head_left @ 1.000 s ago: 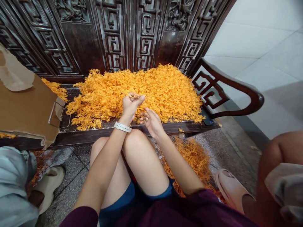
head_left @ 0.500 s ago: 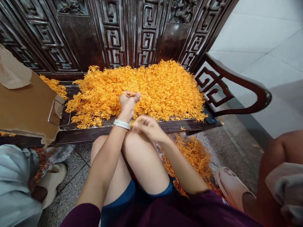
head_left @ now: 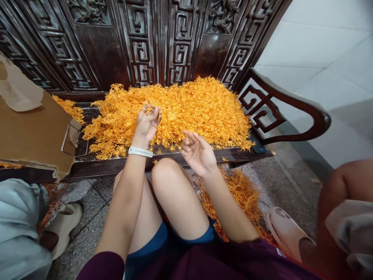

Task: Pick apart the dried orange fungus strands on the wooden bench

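A wide heap of small orange plastic pieces covers much of the dark wooden bench. My left hand, with a pale watch band on its wrist, is over the heap's front left part, its fingers closed on a thin orange piece. To the right, my right hand is palm up above the bench's front edge, fingers apart and slightly curled, with nothing in it. A few loose orange bits lie on the bench edge between the hands.
A torn cardboard box stands on the bench at left. The carved armrest is at right. More orange strands lie on the floor below. People's legs and slippers are on both sides.
My left hand has shifted left and turned its palm more into view. My right hand has moved right and up, away from my left wrist; the orange bit near its fingers is gone and they have opened.
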{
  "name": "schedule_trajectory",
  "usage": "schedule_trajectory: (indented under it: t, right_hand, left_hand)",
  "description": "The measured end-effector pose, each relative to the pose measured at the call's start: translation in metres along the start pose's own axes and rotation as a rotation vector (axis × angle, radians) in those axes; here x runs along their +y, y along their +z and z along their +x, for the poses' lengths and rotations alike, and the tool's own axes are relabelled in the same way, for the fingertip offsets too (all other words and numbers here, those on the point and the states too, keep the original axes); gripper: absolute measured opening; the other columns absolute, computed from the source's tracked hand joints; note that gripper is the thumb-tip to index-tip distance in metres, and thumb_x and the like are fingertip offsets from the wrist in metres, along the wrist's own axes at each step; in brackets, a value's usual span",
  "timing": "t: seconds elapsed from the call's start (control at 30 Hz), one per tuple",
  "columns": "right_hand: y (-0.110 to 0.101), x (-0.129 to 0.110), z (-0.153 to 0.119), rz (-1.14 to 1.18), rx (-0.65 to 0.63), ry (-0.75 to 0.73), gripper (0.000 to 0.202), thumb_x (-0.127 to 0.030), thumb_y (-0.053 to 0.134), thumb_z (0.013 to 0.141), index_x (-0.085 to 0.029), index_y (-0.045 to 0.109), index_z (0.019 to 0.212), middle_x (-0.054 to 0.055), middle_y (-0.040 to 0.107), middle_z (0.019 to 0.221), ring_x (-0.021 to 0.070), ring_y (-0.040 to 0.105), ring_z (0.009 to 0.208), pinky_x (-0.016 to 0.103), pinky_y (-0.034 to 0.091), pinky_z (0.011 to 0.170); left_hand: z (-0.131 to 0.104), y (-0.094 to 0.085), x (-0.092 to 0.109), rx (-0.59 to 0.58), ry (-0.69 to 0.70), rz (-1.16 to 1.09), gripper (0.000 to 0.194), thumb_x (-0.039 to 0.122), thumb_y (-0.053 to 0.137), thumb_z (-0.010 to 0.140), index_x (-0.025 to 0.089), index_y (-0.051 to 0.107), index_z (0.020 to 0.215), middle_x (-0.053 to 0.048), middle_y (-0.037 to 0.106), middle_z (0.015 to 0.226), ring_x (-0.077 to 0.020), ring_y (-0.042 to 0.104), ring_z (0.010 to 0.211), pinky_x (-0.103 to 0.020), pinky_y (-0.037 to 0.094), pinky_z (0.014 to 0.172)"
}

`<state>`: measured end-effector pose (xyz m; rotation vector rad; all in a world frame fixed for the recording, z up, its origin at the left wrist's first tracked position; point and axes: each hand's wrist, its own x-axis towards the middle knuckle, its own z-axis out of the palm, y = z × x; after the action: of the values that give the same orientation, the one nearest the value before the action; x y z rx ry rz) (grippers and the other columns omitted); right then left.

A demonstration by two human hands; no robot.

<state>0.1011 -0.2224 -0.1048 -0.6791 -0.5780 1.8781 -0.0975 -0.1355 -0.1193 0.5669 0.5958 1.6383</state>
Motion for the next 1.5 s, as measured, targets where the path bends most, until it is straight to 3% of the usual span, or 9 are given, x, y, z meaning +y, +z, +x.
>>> schedule_trajectory:
  t: [0.27,0.43,0.6,0.7,0.77,0.87,0.93,1.13,1.5]
  right_hand:
    - [0.006,0.016,0.001,-0.216,0.012,-0.096,0.029,-0.044,0.083,0.085,-0.019,0.072,0.094,-0.001,0.066,0.077,0.0085,0.052,0.06,0.022,0.042,0.055]
    - [0.005,0.025,-0.002,-0.281,0.015,-0.17,0.024,-0.031,0.084,0.086,-0.019,0.066,0.076,-0.006,0.057,0.063,0.0054,0.045,0.053,0.019,0.038,0.053]
    - [0.014,0.043,-0.037,-0.611,-0.792,0.077,0.012,-0.03,0.081,0.09,-0.018,0.08,0.093,0.002,0.075,0.083,0.0098,0.065,0.069,0.023,0.052,0.068]
    - [0.02,0.043,-0.048,-0.583,-1.185,0.206,0.02,-0.033,0.083,0.088,-0.015,0.082,0.095,0.009,0.079,0.092,0.0178,0.074,0.085,0.03,0.058,0.081]
    - [0.02,0.035,-0.042,-0.407,-0.967,0.132,0.022,-0.038,0.08,0.09,-0.018,0.081,0.102,0.006,0.077,0.089,0.015,0.07,0.077,0.027,0.057,0.073]
    - [0.013,0.014,-0.021,-0.031,-0.297,-0.039,0.027,-0.045,0.07,0.096,-0.024,0.077,0.112,-0.001,0.069,0.081,0.0102,0.054,0.063,0.022,0.049,0.057]
    - [0.005,0.001,-0.008,0.137,-0.098,-0.065,0.029,-0.043,0.063,0.098,-0.022,0.075,0.115,-0.001,0.066,0.08,0.0093,0.05,0.063,0.02,0.048,0.057]
    - [-0.003,0.0,-0.004,0.013,0.001,0.058,0.027,-0.037,0.07,0.093,-0.018,0.076,0.111,-0.002,0.062,0.077,0.0079,0.048,0.06,0.021,0.043,0.054]
    - [0.007,0.022,-0.01,-0.332,0.039,-0.153,0.022,-0.035,0.083,0.086,-0.019,0.069,0.08,-0.005,0.058,0.064,0.006,0.046,0.054,0.02,0.038,0.053]
  left_hand:
    - [-0.008,0.008,-0.02,-0.267,-0.05,0.184,0.043,0.014,0.094,0.067,0.021,0.06,0.092,0.003,0.071,0.08,-0.0093,0.07,0.072,-0.018,0.056,0.066]
    - [-0.001,0.011,-0.031,-0.089,0.044,0.193,0.039,0.005,0.087,0.067,0.02,0.057,0.085,0.004,0.067,0.072,-0.0094,0.068,0.068,-0.019,0.053,0.064]
    - [0.019,0.0,-0.027,0.242,0.047,0.116,0.037,-0.007,0.068,0.073,0.021,0.046,0.08,0.005,0.063,0.07,-0.0067,0.063,0.063,-0.017,0.048,0.061]
    - [0.024,-0.006,-0.023,0.258,-0.033,0.023,0.033,-0.009,0.062,0.078,0.021,0.048,0.084,0.004,0.066,0.077,-0.0052,0.064,0.065,-0.017,0.051,0.065]
    - [0.022,-0.007,-0.022,0.197,-0.038,-0.034,0.032,-0.009,0.061,0.08,0.021,0.05,0.087,0.003,0.067,0.081,-0.0054,0.065,0.069,-0.017,0.052,0.068]
    - [0.017,-0.007,-0.019,0.067,-0.04,-0.067,0.033,-0.009,0.062,0.08,0.022,0.054,0.09,0.003,0.067,0.083,-0.0061,0.066,0.071,-0.017,0.052,0.069]
    - [0.013,-0.007,-0.016,-0.001,-0.043,-0.064,0.032,-0.007,0.064,0.08,0.022,0.057,0.092,0.003,0.067,0.084,-0.0059,0.065,0.07,-0.017,0.051,0.069]
    - [0.005,-0.003,-0.008,-0.167,-0.04,0.013,0.033,-0.005,0.07,0.077,0.022,0.06,0.092,0.003,0.064,0.083,-0.0057,0.061,0.066,-0.016,0.051,0.064]
    - [0.003,-0.001,-0.022,-0.322,-0.029,0.181,0.049,0.009,0.09,0.066,0.023,0.062,0.104,0.003,0.065,0.078,-0.0095,0.062,0.068,-0.018,0.051,0.062]
